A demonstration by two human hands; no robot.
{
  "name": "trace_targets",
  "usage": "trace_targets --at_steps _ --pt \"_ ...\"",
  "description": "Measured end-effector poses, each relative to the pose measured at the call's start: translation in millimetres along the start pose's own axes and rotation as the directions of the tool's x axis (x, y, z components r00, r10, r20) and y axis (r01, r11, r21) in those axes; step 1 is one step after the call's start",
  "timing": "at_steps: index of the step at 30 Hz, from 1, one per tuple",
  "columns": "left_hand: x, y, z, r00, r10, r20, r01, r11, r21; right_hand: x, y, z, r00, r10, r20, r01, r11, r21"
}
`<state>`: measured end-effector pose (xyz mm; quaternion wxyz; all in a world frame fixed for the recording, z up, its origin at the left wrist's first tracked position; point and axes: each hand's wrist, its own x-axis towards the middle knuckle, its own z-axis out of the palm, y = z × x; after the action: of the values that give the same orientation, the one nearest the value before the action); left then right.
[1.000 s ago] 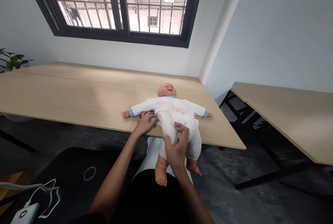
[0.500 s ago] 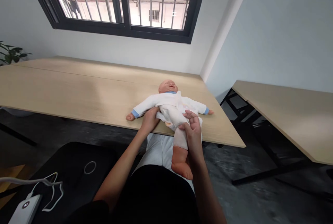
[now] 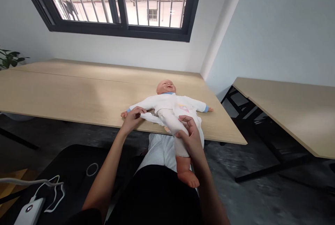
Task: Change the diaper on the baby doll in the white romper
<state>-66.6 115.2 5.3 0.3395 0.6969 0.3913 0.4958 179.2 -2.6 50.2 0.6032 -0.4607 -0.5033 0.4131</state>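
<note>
A baby doll (image 3: pixel 165 103) in a white outfit with blue cuffs and collar lies on its back at the table's front edge, head toward the window. One leg (image 3: pixel 180 144), in white cloth with a bare foot, hangs over the edge toward me. My right hand (image 3: pixel 190 132) is closed around that leg at the thigh. My left hand (image 3: pixel 133 118) pinches the end of a white flap of cloth (image 3: pixel 151 117) and holds it out to the left of the doll's hip. The doll's other leg is hard to make out.
The doll lies on a light wooden table (image 3: pixel 78 89) below a barred window (image 3: pixel 115 5). A second table (image 3: pixel 288 110) stands at the right. On a black chair (image 3: pixel 78 176) at lower left are a white power bank (image 3: pixel 30 212) with a cable and a bracelet (image 3: pixel 92 169).
My left hand has moved left from the doll's side, drawing the white flap outward. My right hand has slid slightly, and the doll's leg reaches a little lower.
</note>
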Motion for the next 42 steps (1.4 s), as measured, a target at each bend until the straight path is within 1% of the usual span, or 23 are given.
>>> trace_targets --at_steps 2,3,4,6,7,9,12,14,15,17,20,23,27,31,35,38,40,42 --pt "-5 2 -4.9 1.0 -0.019 -0.011 0.019 0.998 -0.056 -7 3 1 0.996 -0.055 0.071 0.066 0.986 -0.151" --pt "-7 3 -5.7 0.999 -0.031 -0.017 0.03 0.997 -0.071 -11 4 3 0.989 -0.103 0.107 0.126 0.962 -0.242" --pt "-8 5 -5.4 0.999 -0.041 -0.018 0.04 0.996 -0.08 -15 4 5 0.977 -0.151 0.15 0.195 0.919 -0.342" --pt "-8 8 -2.0 0.998 -0.058 -0.008 0.057 0.993 -0.099 -22 1 13 0.946 -0.206 0.252 0.314 0.779 -0.542" --pt "-8 10 0.9 0.997 -0.072 -0.001 0.072 0.99 -0.12 -24 -2 18 0.932 -0.208 0.297 0.355 0.693 -0.628" --pt "-7 14 7.9 0.993 -0.116 -0.005 0.113 0.976 -0.189 -20 -9 30 0.915 -0.202 0.35 0.403 0.526 -0.749" --pt "-7 18 18.6 0.98 -0.193 -0.037 0.173 0.937 -0.302 4 -18 53 0.894 -0.199 0.401 0.446 0.319 -0.836" --pt "-6 18 23.3 0.971 -0.234 -0.051 0.203 0.917 -0.344 26 -18 68 0.881 -0.134 0.453 0.471 0.178 -0.864" --pt "-5 18 24.6 0.967 -0.251 -0.053 0.216 0.909 -0.355 36 -16 74 0.877 -0.082 0.474 0.48 0.125 -0.868" --pt "-3 18 25.5 0.96 -0.275 -0.056 0.236 0.899 -0.368 50 -10 84 0.872 -0.022 0.489 0.489 0.07 -0.87" --pt "0 18 24.4 0.957 -0.285 -0.058 0.244 0.897 -0.369 57 2 90 0.885 -0.033 0.464 0.465 0.078 -0.882" --pt "0 21 22.8 0.959 -0.283 -0.029 0.255 0.902 -0.349 56 7 86 0.9 -0.046 0.434 0.436 0.129 -0.891" --pt "-1 25 21.1 0.958 -0.284 0.045 0.283 0.901 -0.328 57 7 80 0.893 -0.036 0.449 0.446 0.207 -0.871" --pt "-2 23 19.4 0.949 -0.304 0.08 0.312 0.883 -0.351 59 9 78 0.893 -0.043 0.448 0.444 0.243 -0.862" --pt "1 15 19.7 0.933 -0.359 0.032 0.337 0.836 -0.434 58 10 76 0.895 -0.063 0.442 0.44 0.29 -0.85" --pt "3 10 21.3 0.917 -0.397 -0.038 0.336 0.821 -0.462 58 8 72 0.912 -0.108 0.395 0.408 0.319 -0.855" --pt "1 7 22.7 0.91 -0.401 -0.105 0.318 0.837 -0.445 60 4 70 0.932 -0.141 0.335 0.363 0.312 -0.878" --pt "-3 6 24.3 0.914 -0.367 -0.174 0.277 0.876 -0.395 65 0 70 0.944 -0.157 0.29 0.324 0.277 -0.905"
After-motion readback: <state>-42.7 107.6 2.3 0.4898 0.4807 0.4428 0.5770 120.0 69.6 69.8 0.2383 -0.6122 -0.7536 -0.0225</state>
